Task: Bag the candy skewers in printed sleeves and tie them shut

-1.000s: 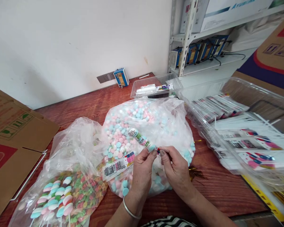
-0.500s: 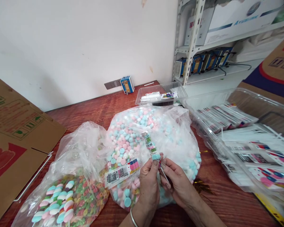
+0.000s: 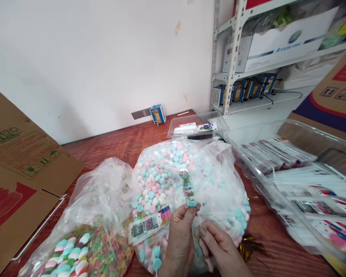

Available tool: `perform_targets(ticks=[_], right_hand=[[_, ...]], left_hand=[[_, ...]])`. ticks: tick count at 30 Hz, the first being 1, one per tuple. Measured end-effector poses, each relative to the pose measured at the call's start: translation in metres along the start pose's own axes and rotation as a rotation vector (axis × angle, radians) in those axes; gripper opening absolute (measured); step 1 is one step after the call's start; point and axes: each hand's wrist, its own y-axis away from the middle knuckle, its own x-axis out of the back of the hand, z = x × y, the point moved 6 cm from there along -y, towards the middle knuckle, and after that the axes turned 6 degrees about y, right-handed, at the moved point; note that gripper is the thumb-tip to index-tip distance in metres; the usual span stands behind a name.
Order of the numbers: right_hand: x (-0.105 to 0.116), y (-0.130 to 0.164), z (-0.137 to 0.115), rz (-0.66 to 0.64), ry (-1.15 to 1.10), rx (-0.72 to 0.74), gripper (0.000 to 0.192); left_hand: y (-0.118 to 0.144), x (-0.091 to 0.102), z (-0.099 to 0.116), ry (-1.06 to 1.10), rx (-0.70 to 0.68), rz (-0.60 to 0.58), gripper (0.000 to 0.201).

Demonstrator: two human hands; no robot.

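Note:
My left hand (image 3: 180, 234) pinches the lower end of a wrapped candy stick (image 3: 187, 188) with a printed sleeve, held upright over a clear bag of pink, blue and white round candies (image 3: 161, 173). My right hand (image 3: 219, 248) is just below and to the right, fingers curled at the stick's thin white stem; I cannot tell whether they grip it. An empty printed sleeve (image 3: 150, 224) lies on the bag beside my left hand.
A second clear bag (image 3: 83, 238) of twisted candy sticks and green-red ring sweets lies at the left. Cardboard boxes (image 3: 20, 169) stand far left. Clear trays (image 3: 294, 169) of finished wrapped sticks fill the right; a small clear tub (image 3: 197, 127) and metal shelving (image 3: 236, 57) stand behind.
The wrapped stick has swung from pointing up-left to upright. Both hands have dropped toward the bottom edge as the view tilted up.

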Motion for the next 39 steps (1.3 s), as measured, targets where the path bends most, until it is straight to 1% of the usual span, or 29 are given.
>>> perform_targets(ticks=[2, 6, 8, 11, 12, 14, 16, 18, 20, 22, 24, 26, 27, 29, 31, 32, 35, 37, 39], right_hand=[[0.001, 0.002, 0.006, 0.024, 0.044, 0.001, 0.049], [0.003, -0.001, 0.008, 0.071, 0.000, -0.017, 0.052], [0.004, -0.002, 0.001, 0.085, 0.014, 0.002, 0.054], [0.007, -0.004, -0.017, 0.151, 0.124, 0.095, 0.051], [0.008, -0.004, -0.022, 0.176, 0.141, 0.120, 0.048], [0.010, -0.006, -0.026, 0.233, 0.114, 0.125, 0.042], [0.012, -0.007, -0.025, 0.302, 0.038, 0.108, 0.039], [0.012, -0.009, -0.022, 0.336, -0.047, 0.090, 0.037], [0.009, -0.011, -0.020, 0.289, -0.173, 0.063, 0.037], [0.005, -0.013, -0.020, 0.188, -0.350, 0.008, 0.038], [0.003, -0.010, -0.022, 0.099, -0.505, -0.053, 0.040], [0.002, -0.004, -0.023, 0.037, -0.569, -0.111, 0.040], [0.002, 0.000, -0.023, 0.010, -0.584, -0.138, 0.040], [-0.001, 0.008, -0.022, -0.023, -0.626, -0.176, 0.041], [-0.003, 0.014, -0.019, 0.002, -0.673, -0.172, 0.042], [-0.003, 0.017, -0.018, 0.030, -0.696, -0.157, 0.043], [0.001, 0.025, -0.015, 0.151, -0.684, -0.077, 0.043], [0.008, 0.031, -0.014, 0.237, -0.598, 0.001, 0.041], [0.012, 0.036, -0.012, 0.272, -0.532, 0.054, 0.038]], left_hand=[[0.001, 0.000, -0.001, 0.007, -0.016, 0.018, 0.026], [0.004, -0.004, -0.011, 0.044, 0.066, -0.003, 0.028], [0.006, -0.005, -0.013, 0.069, 0.090, -0.006, 0.031], [0.007, -0.006, -0.015, 0.058, 0.113, -0.012, 0.034], [0.007, -0.006, -0.015, 0.041, 0.097, -0.010, 0.033], [0.007, -0.004, -0.012, -0.010, 0.018, -0.012, 0.028], [0.008, -0.003, -0.010, -0.090, -0.079, -0.030, 0.022], [0.008, -0.003, -0.009, -0.166, -0.132, -0.061, 0.019], [0.009, -0.003, -0.009, -0.208, -0.135, -0.086, 0.019], [0.009, -0.003, -0.008, -0.225, -0.109, -0.128, 0.021], [0.011, -0.003, -0.007, -0.247, -0.070, -0.202, 0.027], [0.014, -0.001, -0.005, -0.300, -0.035, -0.273, 0.031], [0.015, 0.000, -0.004, -0.342, -0.028, -0.289, 0.032], [0.018, 0.005, -0.003, -0.403, -0.020, -0.274, 0.031], [0.022, 0.008, -0.006, -0.405, 0.033, -0.228, 0.031], [0.026, 0.008, -0.010, -0.383, 0.082, -0.211, 0.032], [0.039, 0.001, -0.024, -0.275, 0.224, -0.229, 0.036], [0.045, -0.005, -0.030, -0.230, 0.237, -0.258, 0.036], [0.047, -0.006, -0.034, -0.213, 0.200, -0.246, 0.032]])
